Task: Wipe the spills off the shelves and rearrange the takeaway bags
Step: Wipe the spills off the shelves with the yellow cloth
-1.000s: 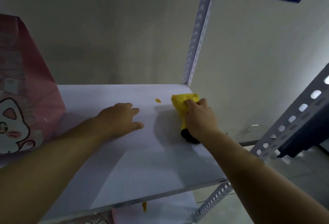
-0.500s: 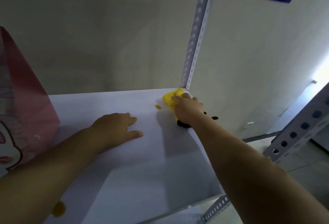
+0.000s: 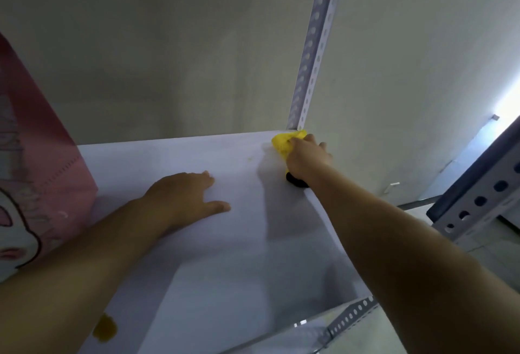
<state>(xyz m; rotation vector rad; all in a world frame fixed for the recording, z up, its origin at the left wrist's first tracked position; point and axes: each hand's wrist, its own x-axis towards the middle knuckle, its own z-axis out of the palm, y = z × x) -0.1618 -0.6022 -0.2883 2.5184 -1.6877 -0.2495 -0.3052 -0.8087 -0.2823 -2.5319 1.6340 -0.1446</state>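
The right hand [image 3: 306,156] grips a yellow cloth [image 3: 284,142] in the back right corner of the shelf [image 3: 225,269]; the left hand [image 3: 183,199] lies flat mid-shelf. An orange spill [image 3: 104,328] near the front edge is unwiped. The pink bag [image 3: 42,170] at left likely awaits rearranging.

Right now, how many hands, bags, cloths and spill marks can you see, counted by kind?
Hands: 2 (left hand, right hand)
Bags: 1 (pink bag)
Cloths: 1 (yellow cloth)
Spill marks: 2 (orange blob, faint smear)
Total: 6
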